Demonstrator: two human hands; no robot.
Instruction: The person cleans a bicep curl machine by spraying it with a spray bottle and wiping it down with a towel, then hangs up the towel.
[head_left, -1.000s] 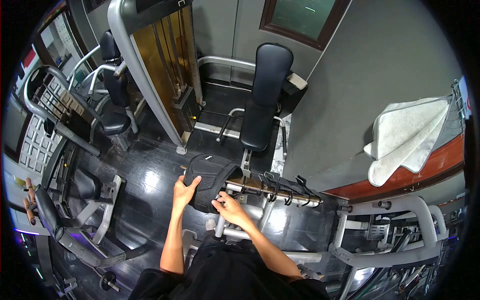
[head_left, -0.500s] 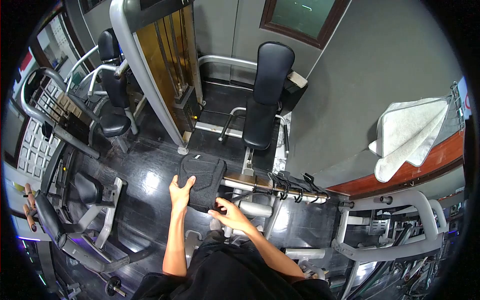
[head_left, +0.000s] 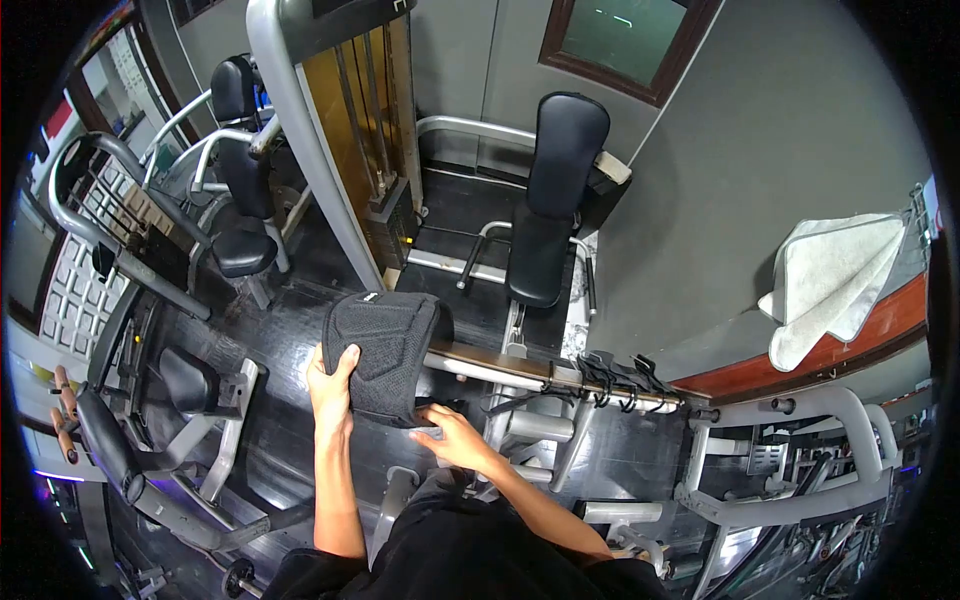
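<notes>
A black padded weightlifting belt [head_left: 383,345] of textured fabric, with moulded panels and a small white label at its upper edge, is bent into a curve in front of me. My left hand [head_left: 333,385] grips its left side, the thumb lying across the outer face and the fingers hidden behind. At the lower right end, my right hand [head_left: 450,436] is closed at the edge, its fingertips partly tucked inside the curve. The belt is held up in the air, overlapping the left end of a long bar [head_left: 478,362].
Black straps [head_left: 625,378] hang over the bar's right part. Ahead stands a weight-stack machine [head_left: 330,150] with a black padded seat [head_left: 540,255]. A white towel [head_left: 835,280] hangs on the right wall. Grey-framed machines [head_left: 790,500] stand at right, and a padded bench [head_left: 190,380] at left.
The belt and my left hand have shifted left, and the belt has turned so its right-hand opening shows more. My right hand stays at its lower edge. The view has shifted slightly.
</notes>
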